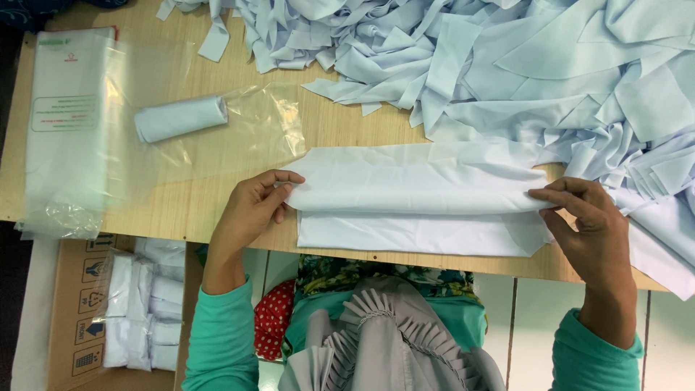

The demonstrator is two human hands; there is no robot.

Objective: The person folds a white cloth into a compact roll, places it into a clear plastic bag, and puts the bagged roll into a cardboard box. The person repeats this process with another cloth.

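Both hands, left [250, 210] and right [590, 221], pinch the ends of a long pale-blue cloth piece [420, 195], half folded. One rolled pale-blue cloth [181, 118] lies finished beyond the left hand; a big heap of loose pale-blue cloth pieces [521, 65] waits beyond the right.

The heap of pale blue cloth pieces [507, 65] is cut off by the top and right edges, so its full extent cannot be seen, and it covers the far part of the wooden surface [347, 127]. The fingertips of the left hand [250, 210] and the right hand [590, 224] go under the fold of the long cloth piece [420, 195] and are partly hidden. The print on the clear plastic bags [69, 130] is too small to read, and the cardboard box [79, 311] below is cut off by the bottom edge.
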